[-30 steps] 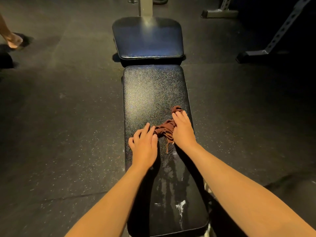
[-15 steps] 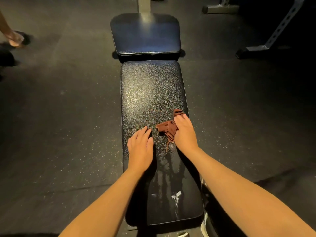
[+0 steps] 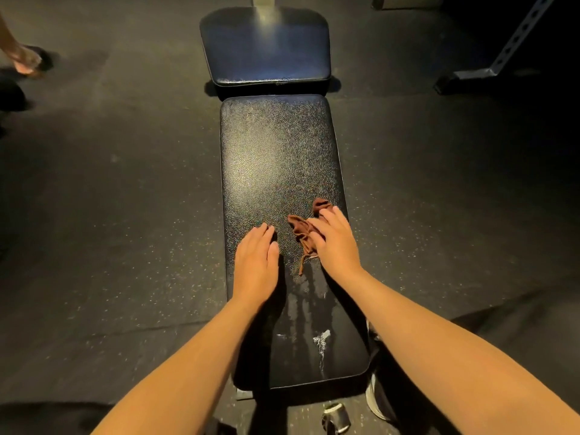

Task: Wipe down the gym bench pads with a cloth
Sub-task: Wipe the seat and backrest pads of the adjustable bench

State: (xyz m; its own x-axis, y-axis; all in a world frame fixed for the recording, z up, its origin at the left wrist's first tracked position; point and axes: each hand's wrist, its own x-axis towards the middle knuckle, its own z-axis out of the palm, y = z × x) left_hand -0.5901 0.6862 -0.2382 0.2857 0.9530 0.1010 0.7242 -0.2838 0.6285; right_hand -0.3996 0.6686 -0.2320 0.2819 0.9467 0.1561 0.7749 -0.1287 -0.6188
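Presses a crumpled brown cloth (image 3: 301, 229) onto the right half of the long black pad (image 3: 276, 152) with the right hand (image 3: 335, 243), fingers straight on top, not curled round it. Lays the left hand (image 3: 255, 262) flat and open on the same pad, just left of the cloth, apart from it, holding nothing. Shows pale streaks (image 3: 320, 340) nearer the body, a short pad (image 3: 266, 48) beyond, speckled floor (image 3: 125, 215) all round.

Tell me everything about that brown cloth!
The cloth is small, reddish-brown, soft-looking and crumpled, with a thin strand trailing toward the camera. It lies on the right side of the long black pad. The right hand presses flat on it, hiding part; the left hand lies beside it, not touching.
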